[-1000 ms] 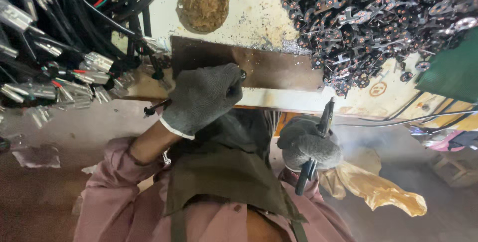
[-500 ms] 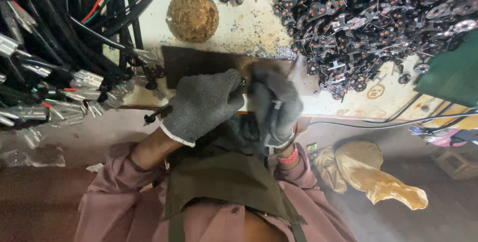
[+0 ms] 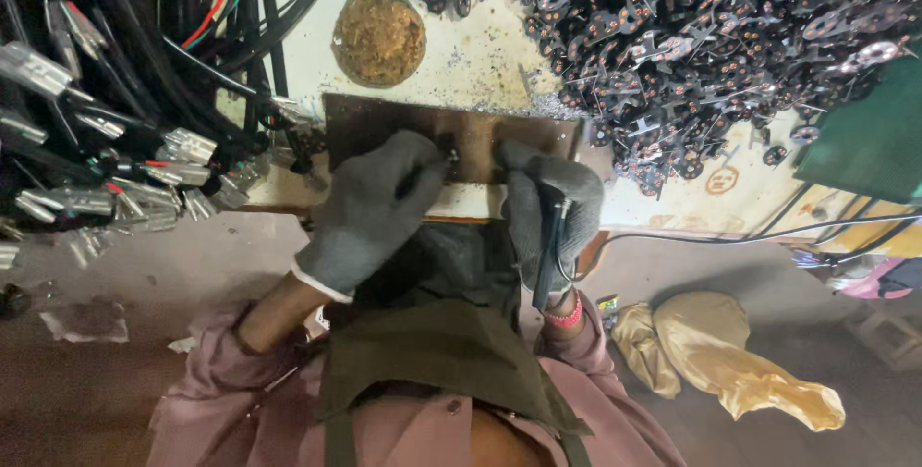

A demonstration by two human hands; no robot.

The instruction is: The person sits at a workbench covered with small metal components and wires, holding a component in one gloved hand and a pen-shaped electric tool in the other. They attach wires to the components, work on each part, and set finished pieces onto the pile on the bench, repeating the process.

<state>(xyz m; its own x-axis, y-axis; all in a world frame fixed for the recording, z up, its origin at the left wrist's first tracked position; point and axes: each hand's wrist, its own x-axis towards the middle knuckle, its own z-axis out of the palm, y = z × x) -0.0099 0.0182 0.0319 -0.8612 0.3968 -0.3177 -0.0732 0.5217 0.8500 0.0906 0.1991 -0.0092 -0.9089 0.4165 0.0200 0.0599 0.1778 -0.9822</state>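
Observation:
My left hand [image 3: 379, 208], in a grey glove, rests on a brown board [image 3: 475, 135] at the bench's front edge and pinches a small dark part against it. My right hand [image 3: 549, 206], also gloved, grips a dark pen-shaped tool [image 3: 549, 254] with a cable running off to the right; its tip end is hidden under the glove near the same spot on the board. Both hands nearly touch at the board's middle.
Black cables with metal terminals [image 3: 144, 159] hang at the left. A heap of small dark metal parts [image 3: 691, 35] covers the bench's right. A round brown pad [image 3: 379, 36] lies behind the board. A yellow-tan bag [image 3: 730, 356] sits on the floor.
My right hand rose from beside my lap up to the board with the tool and now sits next to my left hand. The left hand stayed on the board.

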